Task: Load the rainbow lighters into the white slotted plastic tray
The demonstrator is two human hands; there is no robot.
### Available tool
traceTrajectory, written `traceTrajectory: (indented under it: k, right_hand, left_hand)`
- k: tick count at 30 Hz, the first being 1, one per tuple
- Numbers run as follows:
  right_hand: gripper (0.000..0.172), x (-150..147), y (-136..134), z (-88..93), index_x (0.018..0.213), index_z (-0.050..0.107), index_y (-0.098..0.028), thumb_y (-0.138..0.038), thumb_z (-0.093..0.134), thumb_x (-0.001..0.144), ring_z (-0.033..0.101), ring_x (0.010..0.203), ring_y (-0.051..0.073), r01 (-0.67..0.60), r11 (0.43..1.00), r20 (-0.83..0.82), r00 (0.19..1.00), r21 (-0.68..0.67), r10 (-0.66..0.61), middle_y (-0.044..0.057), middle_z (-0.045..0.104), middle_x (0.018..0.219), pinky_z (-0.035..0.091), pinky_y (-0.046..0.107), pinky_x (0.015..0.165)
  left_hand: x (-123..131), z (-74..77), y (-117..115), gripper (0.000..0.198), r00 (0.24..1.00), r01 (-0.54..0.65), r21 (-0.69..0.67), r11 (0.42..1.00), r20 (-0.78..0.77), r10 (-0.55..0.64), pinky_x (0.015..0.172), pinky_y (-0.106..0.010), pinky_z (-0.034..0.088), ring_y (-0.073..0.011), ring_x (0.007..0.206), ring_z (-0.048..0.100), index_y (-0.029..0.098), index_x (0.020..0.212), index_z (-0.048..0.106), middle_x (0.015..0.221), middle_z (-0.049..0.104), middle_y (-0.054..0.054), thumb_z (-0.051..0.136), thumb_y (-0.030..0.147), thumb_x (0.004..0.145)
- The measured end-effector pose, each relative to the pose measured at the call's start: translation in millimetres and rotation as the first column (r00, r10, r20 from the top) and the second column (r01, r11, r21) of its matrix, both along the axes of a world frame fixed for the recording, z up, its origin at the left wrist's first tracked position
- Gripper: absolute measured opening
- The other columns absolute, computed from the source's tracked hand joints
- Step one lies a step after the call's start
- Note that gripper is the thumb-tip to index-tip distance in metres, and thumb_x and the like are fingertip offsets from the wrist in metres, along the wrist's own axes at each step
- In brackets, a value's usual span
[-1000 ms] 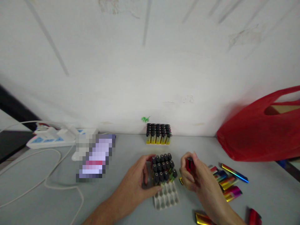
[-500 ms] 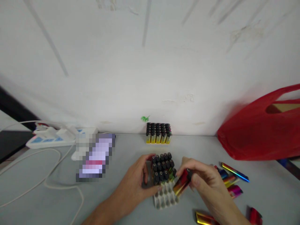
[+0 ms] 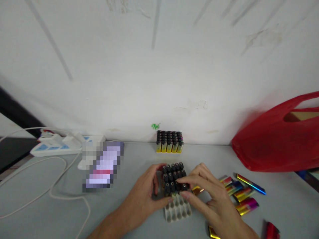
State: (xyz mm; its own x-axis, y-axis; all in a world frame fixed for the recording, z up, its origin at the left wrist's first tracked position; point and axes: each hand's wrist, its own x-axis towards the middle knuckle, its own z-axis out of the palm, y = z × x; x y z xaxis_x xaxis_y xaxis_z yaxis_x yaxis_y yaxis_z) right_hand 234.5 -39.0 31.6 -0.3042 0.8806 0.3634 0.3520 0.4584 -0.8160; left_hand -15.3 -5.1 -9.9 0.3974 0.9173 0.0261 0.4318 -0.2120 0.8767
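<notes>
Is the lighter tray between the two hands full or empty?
Partly filled: black-capped lighters stand in the far rows of the tray, while bare sockets show in its nearest rows.

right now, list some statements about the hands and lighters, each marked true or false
1. The left hand is at the left side of the pale tray. True.
2. Every hole in that tray holds a lighter. False: the near rows are open.
3. The right hand is at the red bag. False: it is at black-topped lighters in the tray.
4. A block of lighters stands near the wall. True.
5. The shiny pieces lie right of the tray. True.
</notes>
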Motion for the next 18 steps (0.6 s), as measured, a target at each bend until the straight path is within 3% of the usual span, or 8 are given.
traceTrajectory:
  k: [5,10,13,15,18]
  right_hand:
    - [0.018,0.2,2.2,-2.9,0.121,0.081,-0.038,-0.031,0.076,0.105,0.062,0.093,0.027,0.049,0.999,0.022,0.999,0.019,-0.049,0.004,0.066,0.095,0.049,0.039,0.078]
    - [0.015,0.2,2.7,-2.4,0.121,0.077,-0.034,-0.032,0.069,0.109,0.061,0.096,0.027,0.070,0.997,0.050,0.996,0.013,-0.070,0.004,0.066,0.097,0.048,0.040,0.082]
    - [0.017,4.2,4.2,0.5,0.116,0.074,-0.030,-0.026,0.059,0.111,0.059,0.095,0.028,0.172,0.985,0.064,0.983,0.026,-0.173,0.005,0.065,0.096,0.046,0.042,0.083]
    - [0.019,11.6,6.8,3.7,0.108,0.071,-0.028,-0.017,0.057,0.103,0.058,0.099,0.031,0.212,0.977,0.122,0.969,0.034,-0.214,0.006,0.064,0.099,0.044,0.045,0.088]
    - [0.028,28.2,11.7,8.0,0.102,0.067,-0.027,-0.007,0.060,0.084,0.054,0.109,0.034,0.178,0.984,0.301,0.940,-0.031,-0.160,0.007,0.064,0.110,0.040,0.050,0.097]
  left_hand:
    - [0.4,4.1,-0.6,0.076,1.000,0.001,-0.013,1.000,-0.004,-0.001,0.075,-0.032,0.048,-0.0214,0.079,0.061,0.027,0.149,0.053,0.089,0.062,0.004,0.091,0.027,0.084]
    - [-0.5,3.0,-0.7,0.077,1.000,-0.009,-0.018,1.000,-0.010,0.009,0.075,-0.032,0.047,-0.0218,0.081,0.062,0.027,0.148,0.053,0.092,0.063,0.004,0.091,0.023,0.082]
    - [-0.7,1.4,-0.4,0.077,1.000,-0.011,-0.021,1.000,-0.021,0.010,0.073,-0.032,0.047,-0.0218,0.080,0.061,0.027,0.149,0.054,0.091,0.063,0.004,0.092,0.024,0.081]
    - [-0.8,1.1,-0.3,0.078,1.000,-0.012,-0.022,1.000,-0.026,0.011,0.074,-0.032,0.047,-0.0220,0.079,0.061,0.027,0.149,0.053,0.090,0.062,0.004,0.092,0.025,0.082]
    - [-1.1,1.8,-0.3,0.079,1.000,-0.008,-0.024,1.000,-0.023,0.007,0.073,-0.032,0.046,-0.0217,0.079,0.061,0.027,0.151,0.053,0.088,0.061,0.005,0.092,0.026,0.082]
